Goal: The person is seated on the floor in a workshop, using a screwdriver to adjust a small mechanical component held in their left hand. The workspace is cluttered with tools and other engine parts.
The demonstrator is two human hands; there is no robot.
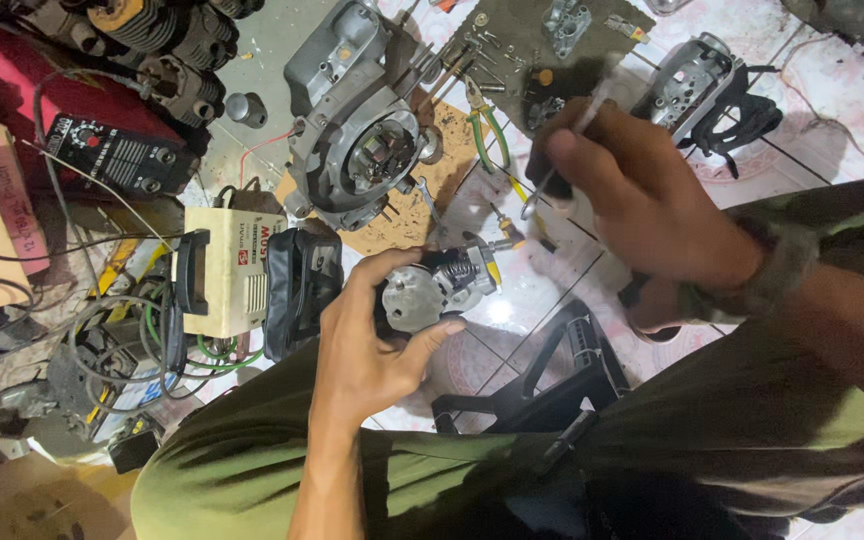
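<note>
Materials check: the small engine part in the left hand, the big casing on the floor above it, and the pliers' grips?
Small engine part: looks like bare cast metal, silvery matte face, dark finned section behind. Big casing: grey cast metal, probably aluminium, dull with grimy recesses. Pliers' grips: green sleeves, likely plastic or rubber.

Bright, cool overhead light fills the scene; a white glare spot sits on the glossy tiled floor (pixel 500 312) near the middle. The left side falls dimmer and cluttered in shadow. The right hand (pixel 642 200) is slightly motion-blurred, and wide-angle distortion bends the edges
</note>
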